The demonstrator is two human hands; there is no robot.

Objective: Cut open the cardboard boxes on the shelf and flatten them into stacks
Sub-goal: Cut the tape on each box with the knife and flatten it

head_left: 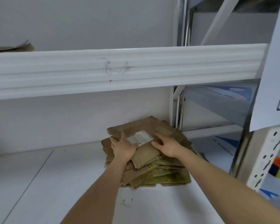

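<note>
Both hands lay flat on the stack of flattened boxes [148, 160], which sat on the white shelf [55, 183] near its back right corner. The left hand [123, 148] pressed the top sheet beside its white label [140, 137]; the right hand [166, 145] pressed just right of it, fingers spread and gripping nothing. This looked like the stacking step (no knife in view). Next the ragged edges probably needed squaring up.
</note>
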